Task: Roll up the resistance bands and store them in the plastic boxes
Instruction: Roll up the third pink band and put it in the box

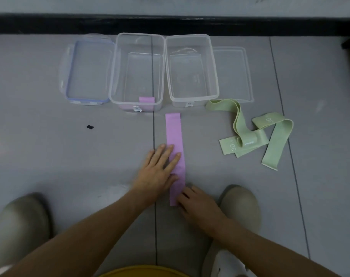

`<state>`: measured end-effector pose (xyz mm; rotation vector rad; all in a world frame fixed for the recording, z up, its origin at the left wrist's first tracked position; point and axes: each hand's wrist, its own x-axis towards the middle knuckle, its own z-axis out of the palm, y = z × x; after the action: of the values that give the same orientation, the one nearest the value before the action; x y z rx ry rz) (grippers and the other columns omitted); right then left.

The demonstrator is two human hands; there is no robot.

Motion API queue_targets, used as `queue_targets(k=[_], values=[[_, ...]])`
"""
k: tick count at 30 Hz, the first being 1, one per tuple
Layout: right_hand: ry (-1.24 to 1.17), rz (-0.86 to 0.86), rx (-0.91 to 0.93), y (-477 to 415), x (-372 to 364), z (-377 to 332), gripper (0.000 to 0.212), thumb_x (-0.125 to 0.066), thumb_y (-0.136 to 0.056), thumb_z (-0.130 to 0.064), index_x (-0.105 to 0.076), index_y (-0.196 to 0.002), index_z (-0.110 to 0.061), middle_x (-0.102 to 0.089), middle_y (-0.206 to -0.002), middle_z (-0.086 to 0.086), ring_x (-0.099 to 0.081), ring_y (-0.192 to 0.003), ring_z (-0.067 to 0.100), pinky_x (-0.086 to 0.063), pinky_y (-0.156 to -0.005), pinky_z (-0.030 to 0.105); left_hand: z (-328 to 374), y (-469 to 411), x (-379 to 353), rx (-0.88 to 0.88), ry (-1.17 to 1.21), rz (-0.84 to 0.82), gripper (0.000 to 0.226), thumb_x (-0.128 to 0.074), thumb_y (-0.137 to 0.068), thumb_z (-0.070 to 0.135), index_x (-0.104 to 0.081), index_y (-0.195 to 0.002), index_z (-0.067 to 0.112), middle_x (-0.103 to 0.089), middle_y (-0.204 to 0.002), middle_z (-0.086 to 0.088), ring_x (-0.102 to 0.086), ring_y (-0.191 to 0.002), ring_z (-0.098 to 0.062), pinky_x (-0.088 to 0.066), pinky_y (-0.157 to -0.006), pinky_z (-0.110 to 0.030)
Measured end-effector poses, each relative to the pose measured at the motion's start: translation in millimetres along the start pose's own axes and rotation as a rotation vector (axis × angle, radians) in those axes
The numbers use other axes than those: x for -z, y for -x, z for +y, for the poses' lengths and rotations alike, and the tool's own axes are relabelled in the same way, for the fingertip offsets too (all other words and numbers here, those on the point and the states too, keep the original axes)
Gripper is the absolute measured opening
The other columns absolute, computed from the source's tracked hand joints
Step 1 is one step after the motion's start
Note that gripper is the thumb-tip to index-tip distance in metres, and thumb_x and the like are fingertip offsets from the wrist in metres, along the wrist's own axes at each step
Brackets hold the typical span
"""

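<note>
Two hands down on one pink band (174, 132), laid flat and straight on the floor (70, 152), far end just short of the boxes. Left hand (159, 168) flat on the middle, fingers (170, 150) straight and spread, pressing; likely pinning the strip against sliding or twisting while the roll starts. Right hand (199, 205) at the near end, fingertips bent onto the band edge; pinching or only pushing, cannot tell. Probably about to make the first turn, rolling away toward the boxes.

Left box (114, 76) and right box (215, 76) side by side, close together, lids off: blue-seal lid (88, 70) beside the left, clear lid (234, 72) beside the right. Rolled pink band (146, 99) already inside left box at its near wall; no band seen in right box.

Tangled green bands (278, 140) off to the right, one end just beside the right box, apart from the pink strip, not blocking the roll path. Left hand itself in that path, needing to back off as the roll advances. Left shoe (22, 222) and right shoe (240, 204) either side; dark spot (90, 127) further left.
</note>
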<state>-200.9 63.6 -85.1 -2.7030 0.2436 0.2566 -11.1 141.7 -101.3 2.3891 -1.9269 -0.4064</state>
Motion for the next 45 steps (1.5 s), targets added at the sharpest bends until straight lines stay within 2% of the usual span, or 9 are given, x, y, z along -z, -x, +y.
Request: queue_targets(k=[4, 8, 14, 18, 22, 27, 37, 42, 45], values=[[-0.096, -0.035, -0.076, -3.7, -0.9, -0.9, 0.022, -0.064, -0.083, -0.027, -0.066, -0.103, -0.015, -0.064, -0.103, 0.004, -0.057, -0.091, 0.023, -0.053, -0.076, 0.037, 19.8, 39.6, 0.1, -0.093, 0.206, 0.099, 0.02, -0.058, -0.089, 0.032, -0.062, -0.106, 0.02, -0.059, -0.114, -0.004, -0.053, -0.105, -0.025, -0.048, -0.089, -0.04], [-0.23, -0.017, -0.151, -7.1, 0.0, -1.3, 0.025, -0.052, -0.096, -0.03, -0.065, -0.114, -0.017, -0.062, -0.116, 0.003, -0.056, -0.104, 0.02, -0.05, -0.091, 0.036, 31.8, 70.2, -7.0, -0.043, 0.339, 0.062, 0.02, -0.053, -0.098, 0.036, -0.067, -0.108, 0.026, -0.059, -0.114, 0.005, -0.055, -0.099, -0.016, -0.046, -0.085, -0.03], [-0.335, 0.038, -0.193, -9.2, 1.4, 3.6, 0.014, -0.055, -0.096, -0.028, -0.063, -0.105, -0.021, -0.064, -0.108, -0.001, -0.056, -0.098, 0.016, -0.049, -0.086, 0.03, 38.9, 65.5, -8.6, 0.1, 0.405, 0.063, 0.016, -0.056, -0.092, 0.036, -0.061, -0.107, 0.032, -0.056, -0.093, 0.005, -0.057, -0.079, -0.017, -0.045, -0.064, -0.029], [-0.257, 0.035, -0.18, -11.4, -2.2, 3.5, 0.007, -0.06, -0.091, -0.022, -0.062, -0.097, -0.019, -0.064, -0.099, 0.001, -0.059, -0.089, 0.02, -0.053, -0.074, 0.036, 40.0, 64.3, -9.5, 0.13, 0.407, 0.071, 0.01, -0.058, -0.094, 0.036, -0.06, -0.101, 0.03, -0.054, -0.09, 0.006, -0.056, -0.076, -0.017, -0.041, -0.063, -0.028], [-0.213, 0.014, -0.185, -9.6, -8.6, 5.5, 0.016, -0.056, -0.095, -0.028, -0.065, -0.104, -0.019, -0.062, -0.104, 0.001, -0.058, -0.092, 0.017, -0.053, -0.076, 0.032, 39.8, 63.7, -9.4, 0.113, 0.395, 0.06, 0.013, -0.057, -0.093, 0.036, -0.064, -0.102, 0.03, -0.057, -0.091, 0.005, -0.056, -0.077, -0.016, -0.042, -0.065, -0.027], [-0.156, -0.015, -0.146, -7.2, -7.3, 4.8, 0.016, -0.06, -0.087, -0.031, -0.063, -0.097, -0.019, -0.061, -0.095, 0.0, -0.058, -0.083, 0.018, -0.053, -0.064, 0.031, 36.9, 67.5, -10.1, 0.027, 0.362, 0.066, 0.014, -0.059, -0.092, 0.034, -0.064, -0.1, 0.024, -0.058, -0.095, 0.003, -0.056, -0.08, -0.017, -0.044, -0.067, -0.028], [-0.115, 0.073, -0.17, -7.3, 1.7, 3.4, 0.014, -0.071, -0.085, -0.032, -0.064, -0.081, -0.021, -0.058, -0.084, -0.004, -0.054, -0.078, 0.013, -0.044, -0.061, 0.023, 40.3, 62.7, -9.9, 0.081, 0.348, 0.101, 0.007, -0.064, -0.091, 0.028, -0.062, -0.086, 0.024, -0.057, -0.085, 0.004, -0.055, -0.073, -0.018, -0.042, -0.062, -0.03], [-0.168, 0.035, -0.205, -6.4, 3.5, 5.3, 0.011, -0.064, -0.089, -0.035, -0.062, -0.085, -0.025, -0.059, -0.086, -0.006, -0.053, -0.08, 0.012, -0.035, -0.064, 0.018, 43.9, 61.1, -14.8, 0.161, 0.362, 0.086, 0.008, -0.062, -0.09, 0.03, -0.062, -0.085, 0.024, -0.058, -0.083, 0.004, -0.055, -0.071, -0.016, -0.043, -0.061, -0.029], [-0.222, 0.036, -0.235, -8.5, 4.2, 6.3, 0.009, -0.058, -0.091, -0.033, -0.057, -0.092, -0.025, -0.061, -0.091, -0.004, -0.054, -0.084, 0.016, -0.043, -0.066, 0.025, 46.8, 60.9, -14.7, 0.191, 0.379, 0.094, 0.014, -0.055, -0.09, 0.035, -0.064, -0.088, 0.025, -0.063, -0.083, 0.006, -0.057, -0.071, -0.014, -0.044, -0.063, -0.025]])
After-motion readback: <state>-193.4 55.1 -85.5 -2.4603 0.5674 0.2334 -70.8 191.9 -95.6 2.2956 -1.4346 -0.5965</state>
